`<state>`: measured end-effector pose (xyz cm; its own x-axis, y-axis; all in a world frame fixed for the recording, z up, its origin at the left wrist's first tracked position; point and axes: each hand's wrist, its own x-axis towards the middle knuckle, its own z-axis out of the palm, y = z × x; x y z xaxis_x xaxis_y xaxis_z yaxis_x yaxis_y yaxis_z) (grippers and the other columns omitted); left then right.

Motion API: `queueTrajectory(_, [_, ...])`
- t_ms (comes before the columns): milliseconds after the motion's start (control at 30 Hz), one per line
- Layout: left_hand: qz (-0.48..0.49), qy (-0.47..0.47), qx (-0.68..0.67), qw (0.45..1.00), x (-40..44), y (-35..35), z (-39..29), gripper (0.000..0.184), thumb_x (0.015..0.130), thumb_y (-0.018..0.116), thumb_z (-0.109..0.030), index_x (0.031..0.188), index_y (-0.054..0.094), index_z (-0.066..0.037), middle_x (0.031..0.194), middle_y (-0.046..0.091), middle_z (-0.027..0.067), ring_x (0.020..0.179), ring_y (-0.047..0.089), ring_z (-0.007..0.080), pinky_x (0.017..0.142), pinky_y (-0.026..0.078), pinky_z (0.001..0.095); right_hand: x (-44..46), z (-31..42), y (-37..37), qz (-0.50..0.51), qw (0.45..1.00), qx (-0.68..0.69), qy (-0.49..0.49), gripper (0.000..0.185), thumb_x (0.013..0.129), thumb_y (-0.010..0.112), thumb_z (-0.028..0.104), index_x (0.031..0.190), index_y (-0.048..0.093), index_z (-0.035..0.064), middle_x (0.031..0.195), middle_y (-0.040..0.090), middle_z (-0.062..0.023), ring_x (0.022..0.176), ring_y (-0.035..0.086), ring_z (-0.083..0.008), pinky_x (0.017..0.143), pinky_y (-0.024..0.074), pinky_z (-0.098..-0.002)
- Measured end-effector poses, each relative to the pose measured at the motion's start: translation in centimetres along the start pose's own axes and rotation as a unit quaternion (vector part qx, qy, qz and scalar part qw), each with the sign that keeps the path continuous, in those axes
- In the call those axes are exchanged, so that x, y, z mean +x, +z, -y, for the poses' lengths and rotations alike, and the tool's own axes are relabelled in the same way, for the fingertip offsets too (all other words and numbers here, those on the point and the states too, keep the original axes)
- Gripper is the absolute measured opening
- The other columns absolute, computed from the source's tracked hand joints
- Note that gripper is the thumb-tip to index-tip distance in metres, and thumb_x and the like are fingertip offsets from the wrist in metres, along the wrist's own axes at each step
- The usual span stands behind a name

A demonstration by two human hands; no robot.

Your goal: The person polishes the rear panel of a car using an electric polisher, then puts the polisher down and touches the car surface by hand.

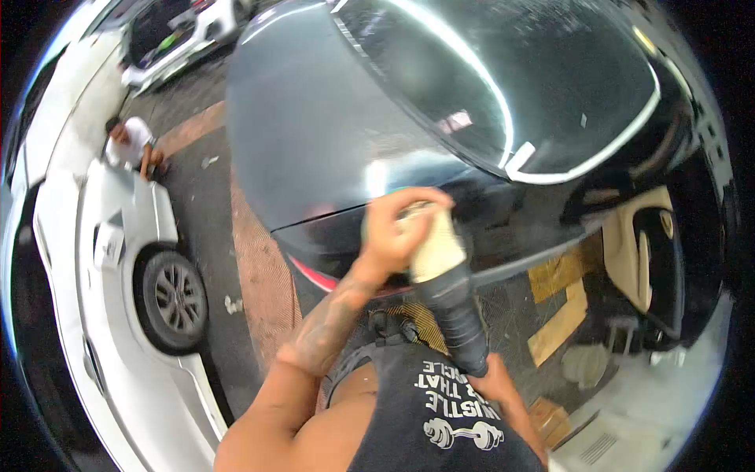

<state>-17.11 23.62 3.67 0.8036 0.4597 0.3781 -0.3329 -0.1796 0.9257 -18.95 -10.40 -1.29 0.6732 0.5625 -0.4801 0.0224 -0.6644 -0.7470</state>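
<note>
A black power tool (pixel 456 315) with a pale yellow front part (pixel 436 250) is held over the rear side of a glossy black car (pixel 307 134). My left hand (pixel 397 228) is closed around the tool's front end, fingers wrapped over the top. Lower down, at the tool's black rear end, my right hand (pixel 493 377) is closed on it, partly hidden by the tool. Whatever is on the tool's underside is hidden. Masking tape (pixel 566 175) lines the edge of the car's rear window.
A silver car (pixel 118 259) stands at the left, with a crouching person (pixel 130 145) beside it. A white vehicle (pixel 189 47) with an open rear is at the top left. An open car door (pixel 649 263), cardboard (pixel 560 322) and a box (pixel 549 421) are at the right.
</note>
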Motion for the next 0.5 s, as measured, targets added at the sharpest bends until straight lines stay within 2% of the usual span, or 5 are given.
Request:
queueTrajectory(100, [0.034,0.079,-0.025,0.996,3.1,4.4,1.0,0.02,0.08,0.061,-0.012,0.092,0.072,0.001,0.085,0.073,0.0135,0.08,0.071,0.0216,0.077,0.055,0.0323,-0.9,-4.3,0.4,-0.094,0.996,-0.003,-0.009,0.049,0.066,0.078,0.02,0.106,0.063,-0.0033,0.096,0.069,-0.0156,0.086,0.064,-0.0227,0.079,0.0511,-0.0384])
queueTrajectory(233, [0.063,0.032,-0.027,0.997,3.5,6.1,0.7,0.026,0.081,0.061,-0.018,0.093,0.072,0.001,0.085,0.073,0.0141,0.079,0.07,0.0212,0.076,0.055,0.0333,-1.6,-2.6,-0.5,-0.01,0.994,0.073,0.087,0.064,0.066,0.079,0.022,0.119,0.055,-0.0044,0.108,0.066,-0.0188,0.096,0.062,-0.0274,0.086,0.049,-0.0408])
queueTrajectory(300, [0.054,0.041,-0.046,0.997,2.9,5.7,1.0,0.023,0.081,0.061,-0.015,0.092,0.071,0.002,0.084,0.073,0.0142,0.08,0.071,0.0211,0.077,0.055,0.034,-1.9,-4.4,-0.1,-0.051,0.992,0.019,0.117,0.071,0.066,0.079,0.021,0.125,0.048,-0.0049,0.114,0.063,-0.0199,0.102,0.06,-0.0283,0.092,0.0468,-0.0405])
queueTrajectory(333, [0.046,0.053,-0.038,0.997,2.5,5.2,1.0,0.022,0.081,0.061,-0.014,0.091,0.071,0.001,0.084,0.073,0.014,0.08,0.071,0.0219,0.077,0.055,0.034,-1.6,-7.3,0.8,-0.049,0.992,0.016,0.112,0.073,0.067,0.077,0.019,0.128,0.045,-0.0051,0.117,0.062,-0.0205,0.104,0.059,-0.0293,0.093,0.046,-0.0407])
queueTrajectory(500, [-0.014,0.087,-0.018,0.996,0.8,1.9,0.6,0.018,0.079,0.065,-0.014,0.088,0.073,-0.001,0.082,0.073,0.0164,0.077,0.072,0.0267,0.073,0.056,0.0359,-1.4,-5.0,2.5,-0.038,0.996,-0.031,0.08,0.076,0.069,0.078,0.02,0.134,0.044,-0.0024,0.123,0.059,-0.02,0.112,0.056,-0.0305,0.098,0.0427,-0.0403])
